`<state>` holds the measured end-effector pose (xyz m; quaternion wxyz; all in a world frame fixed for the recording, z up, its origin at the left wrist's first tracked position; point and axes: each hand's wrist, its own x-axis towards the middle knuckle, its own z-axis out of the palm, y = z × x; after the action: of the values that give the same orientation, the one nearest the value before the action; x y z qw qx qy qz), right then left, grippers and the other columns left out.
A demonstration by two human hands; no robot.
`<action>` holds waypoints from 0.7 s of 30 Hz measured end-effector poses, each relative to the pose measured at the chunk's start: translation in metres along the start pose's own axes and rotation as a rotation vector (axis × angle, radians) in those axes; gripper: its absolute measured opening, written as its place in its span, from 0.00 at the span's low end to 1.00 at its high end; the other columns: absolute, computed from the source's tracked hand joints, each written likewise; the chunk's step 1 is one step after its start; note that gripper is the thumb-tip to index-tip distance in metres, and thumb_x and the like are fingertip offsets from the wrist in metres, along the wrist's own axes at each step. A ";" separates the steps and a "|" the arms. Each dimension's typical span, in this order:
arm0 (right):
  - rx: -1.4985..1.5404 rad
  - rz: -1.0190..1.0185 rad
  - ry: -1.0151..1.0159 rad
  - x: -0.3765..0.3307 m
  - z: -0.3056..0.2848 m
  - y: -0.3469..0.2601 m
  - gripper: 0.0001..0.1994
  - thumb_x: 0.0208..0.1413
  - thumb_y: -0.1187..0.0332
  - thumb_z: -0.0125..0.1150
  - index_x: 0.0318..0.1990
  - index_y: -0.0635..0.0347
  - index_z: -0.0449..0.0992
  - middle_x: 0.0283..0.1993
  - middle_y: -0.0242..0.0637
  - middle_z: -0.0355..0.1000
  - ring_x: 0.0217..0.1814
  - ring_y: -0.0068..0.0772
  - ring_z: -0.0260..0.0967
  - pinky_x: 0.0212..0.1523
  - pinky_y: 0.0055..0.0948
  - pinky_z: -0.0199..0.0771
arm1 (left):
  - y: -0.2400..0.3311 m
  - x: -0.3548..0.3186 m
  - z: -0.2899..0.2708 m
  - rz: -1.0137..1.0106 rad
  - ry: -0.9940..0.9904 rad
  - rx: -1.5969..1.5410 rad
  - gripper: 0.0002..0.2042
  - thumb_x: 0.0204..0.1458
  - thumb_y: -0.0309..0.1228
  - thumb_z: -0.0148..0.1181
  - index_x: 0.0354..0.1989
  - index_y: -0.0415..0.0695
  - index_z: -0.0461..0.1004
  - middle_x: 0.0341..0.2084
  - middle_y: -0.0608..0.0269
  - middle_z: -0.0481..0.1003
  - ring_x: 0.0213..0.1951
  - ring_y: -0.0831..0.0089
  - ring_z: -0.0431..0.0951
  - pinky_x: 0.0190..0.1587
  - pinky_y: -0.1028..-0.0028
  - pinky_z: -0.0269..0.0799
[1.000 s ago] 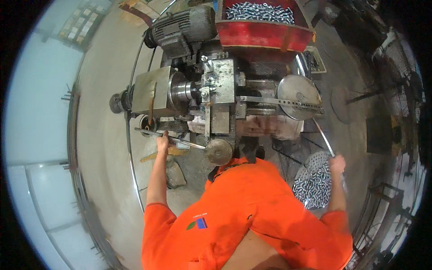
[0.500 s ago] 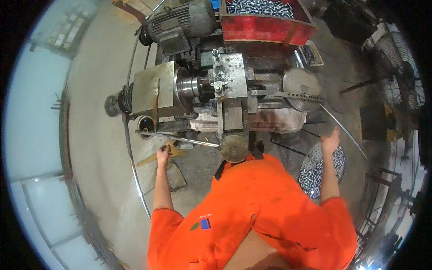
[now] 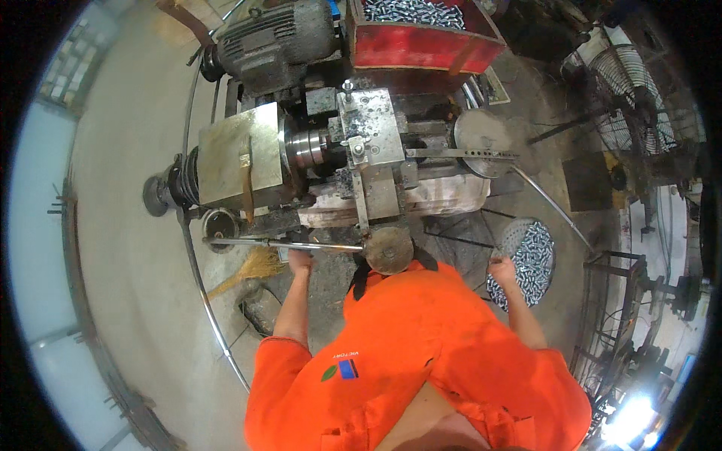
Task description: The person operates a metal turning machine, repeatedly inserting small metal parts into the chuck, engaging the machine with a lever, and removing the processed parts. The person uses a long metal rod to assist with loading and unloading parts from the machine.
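Note:
My left hand (image 3: 300, 261) is just under a long chrome lever rod (image 3: 304, 246) at the machine's front. Its fingers look curled, and what they hold, if anything, is hidden. My right hand (image 3: 502, 269), fingers closed, is at the left edge of a round basket (image 3: 516, 230) on the right, heaped with small shiny metal pins (image 3: 532, 259). Any piece in its grip is too small to make out. Ahead stands a greasy lathe-like machine with a spindle (image 3: 308, 148), a drilled steel tool block (image 3: 370, 124) and a round metal disc (image 3: 389, 250) near my waist.
A red bin (image 3: 425, 46) full of similar metal pieces stands behind the machine, beside an electric motor (image 3: 278, 45). A straw broom (image 3: 256, 264) lies at the left. A slanting rod (image 3: 556, 201), a fan (image 3: 628, 98) and a metal rack (image 3: 613, 301) are on the right.
My left hand has moved right, toward the machine beneath the lever rod. My right hand has come down and left to the basket's edge, its fingers now closed. The view has shifted slightly.

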<state>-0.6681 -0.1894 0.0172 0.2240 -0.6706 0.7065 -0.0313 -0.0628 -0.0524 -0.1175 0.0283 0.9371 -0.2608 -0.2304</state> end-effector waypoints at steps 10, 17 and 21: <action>0.121 -0.237 0.080 0.070 -0.088 -0.097 0.16 0.32 0.69 0.57 0.33 0.63 0.77 0.30 0.48 0.73 0.33 0.45 0.73 0.35 0.35 0.72 | -0.004 -0.015 -0.063 0.258 -0.023 0.145 0.17 0.49 0.45 0.48 0.38 0.44 0.69 0.33 0.49 0.75 0.36 0.51 0.76 0.38 0.56 0.71; 0.243 -0.707 0.092 0.112 -0.135 -0.327 0.19 0.32 0.69 0.56 0.38 0.61 0.76 0.37 0.47 0.73 0.42 0.48 0.69 0.45 0.34 0.69 | -0.027 -0.028 -0.084 0.238 -0.156 -0.003 0.19 0.47 0.47 0.53 0.36 0.43 0.72 0.31 0.48 0.76 0.35 0.50 0.75 0.38 0.56 0.70; 0.221 -1.159 0.044 0.101 -0.111 -0.449 0.18 0.30 0.68 0.56 0.35 0.59 0.77 0.38 0.43 0.72 0.44 0.46 0.65 0.47 0.36 0.67 | -0.103 -0.015 -0.135 0.124 0.017 -0.355 0.15 0.51 0.39 0.52 0.40 0.41 0.73 0.20 0.51 0.75 0.28 0.60 0.78 0.30 0.66 0.71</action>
<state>-0.2888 -0.3593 0.2438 0.2243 -0.9192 0.2217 -0.2357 0.0353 0.0353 -0.0082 0.2097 0.9013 -0.2730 -0.2629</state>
